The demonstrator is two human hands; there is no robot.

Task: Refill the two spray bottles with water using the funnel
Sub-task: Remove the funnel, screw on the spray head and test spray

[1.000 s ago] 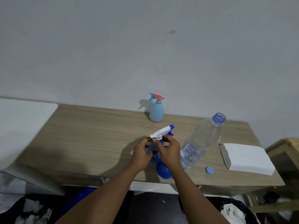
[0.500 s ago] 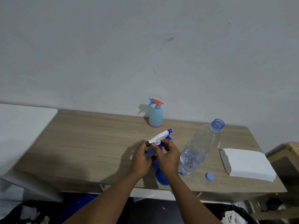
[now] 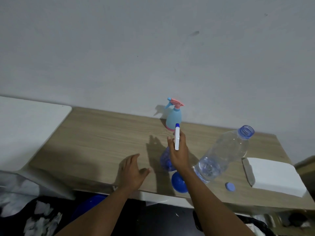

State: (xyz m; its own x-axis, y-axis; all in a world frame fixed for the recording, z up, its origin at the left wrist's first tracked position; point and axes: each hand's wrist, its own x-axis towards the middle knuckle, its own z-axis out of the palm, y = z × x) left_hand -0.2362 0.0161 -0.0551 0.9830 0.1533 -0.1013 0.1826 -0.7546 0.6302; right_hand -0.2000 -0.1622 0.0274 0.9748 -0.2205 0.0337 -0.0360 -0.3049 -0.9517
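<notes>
Left hand [image 3: 134, 171] released, spread; right hand [image 3: 179, 155] grasps blue spray bottle [image 3: 166, 161]; 2nd spray bottle [image 3: 173, 119] behind.

Dim, flat light casts soft shadows leftward across the table [image 3: 95, 143]; edges bow, corners blur.

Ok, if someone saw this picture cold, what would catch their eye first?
Probably the right hand in the middle of the table, gripping a white spray head above the dark blue spray bottle, with the left hand open beside it. Next, the big clear water bottle, uncapped, to the right, and the pale blue spray bottle with a pink trigger at the back.
</notes>
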